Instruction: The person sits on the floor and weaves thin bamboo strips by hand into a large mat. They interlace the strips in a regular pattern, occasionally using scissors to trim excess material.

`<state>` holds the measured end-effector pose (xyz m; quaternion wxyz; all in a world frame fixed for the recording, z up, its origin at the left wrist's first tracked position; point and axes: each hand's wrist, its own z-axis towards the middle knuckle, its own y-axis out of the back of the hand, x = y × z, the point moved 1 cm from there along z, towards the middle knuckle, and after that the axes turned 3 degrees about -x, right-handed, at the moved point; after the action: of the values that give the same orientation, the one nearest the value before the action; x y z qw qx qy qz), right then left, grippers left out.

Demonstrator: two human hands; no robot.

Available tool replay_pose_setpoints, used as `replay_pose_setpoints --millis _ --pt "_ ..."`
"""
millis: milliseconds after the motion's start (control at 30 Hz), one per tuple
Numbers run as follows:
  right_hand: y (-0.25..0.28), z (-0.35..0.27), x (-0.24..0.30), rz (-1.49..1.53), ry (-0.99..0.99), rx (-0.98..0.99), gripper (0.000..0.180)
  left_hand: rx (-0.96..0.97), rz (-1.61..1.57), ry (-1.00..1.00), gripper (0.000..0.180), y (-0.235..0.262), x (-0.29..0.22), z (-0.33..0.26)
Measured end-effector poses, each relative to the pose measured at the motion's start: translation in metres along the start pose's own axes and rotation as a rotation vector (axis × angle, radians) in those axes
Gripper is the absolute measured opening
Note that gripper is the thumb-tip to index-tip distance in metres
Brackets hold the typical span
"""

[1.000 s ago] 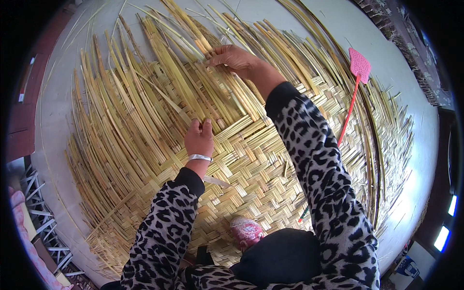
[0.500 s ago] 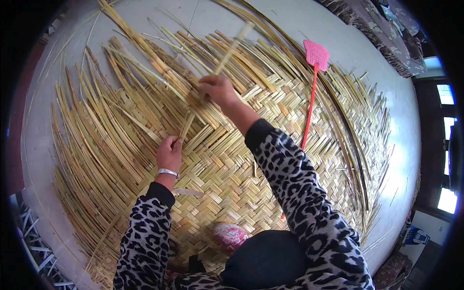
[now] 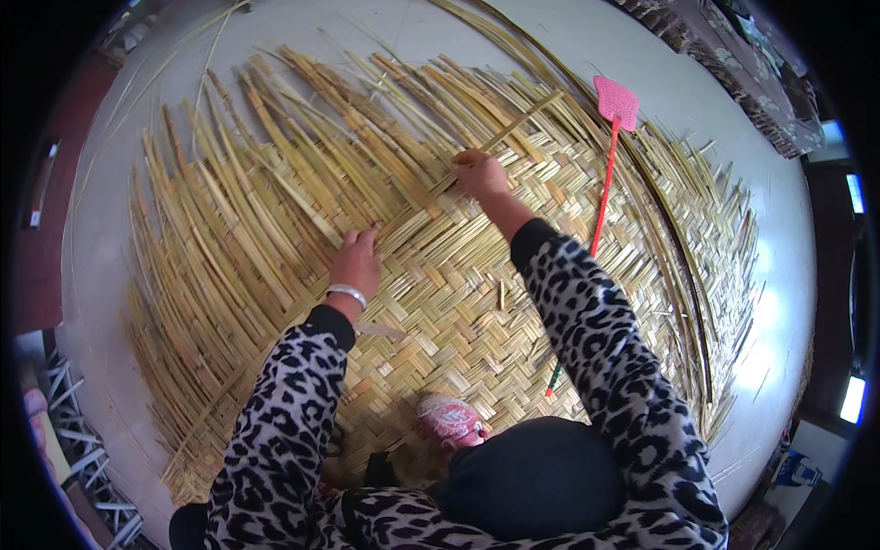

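Observation:
A long split-cane strip (image 3: 520,123) lies slantwise across the working edge of a half-woven mat (image 3: 440,316). My right hand (image 3: 480,176) pinches this strip partway along, its far end sticking out beyond the fingers to the upper right. Lower down and to the left, my left hand (image 3: 356,263) is closed, its fingertips at the strip's near end; the fingers partly cover that end. Beyond both hands, loose unwoven cane strips (image 3: 247,220) fan out over the floor. Towards me the weave forms a tight zigzag pattern.
A pink fly swatter (image 3: 616,103) with a red handle lies on the mat to the right. Long dark strips (image 3: 674,247) curve beside it. My patterned shoe (image 3: 449,419) rests on the mat near my knee (image 3: 536,477). A metal rack (image 3: 87,449) stands at lower left.
My right hand has moved right and slightly lower with the strip, which has swung from steep to a flatter slant across the weave. My left hand has shifted up and right.

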<state>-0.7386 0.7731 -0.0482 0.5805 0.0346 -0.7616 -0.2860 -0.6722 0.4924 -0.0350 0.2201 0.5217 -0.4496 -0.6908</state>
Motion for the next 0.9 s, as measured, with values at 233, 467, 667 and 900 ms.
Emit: replay_pose_setpoints --millis 233,467,667,900 --pt "-0.003 0.004 0.012 0.422 -0.247 0.183 0.013 -0.011 -0.253 0.33 0.033 -0.006 0.007 0.012" --pt "-0.006 -0.004 0.016 -0.047 0.067 0.042 0.016 0.031 -0.256 0.443 0.016 -0.003 0.008 0.025" --pt "0.005 -0.029 -0.007 0.018 0.08 -0.037 0.019 0.035 -0.065 0.136 0.007 0.007 0.002 0.023" --pt "0.032 -0.016 -0.009 0.364 -0.075 0.161 0.02 0.181 0.019 -0.051 0.02 0.013 -0.046 0.079"
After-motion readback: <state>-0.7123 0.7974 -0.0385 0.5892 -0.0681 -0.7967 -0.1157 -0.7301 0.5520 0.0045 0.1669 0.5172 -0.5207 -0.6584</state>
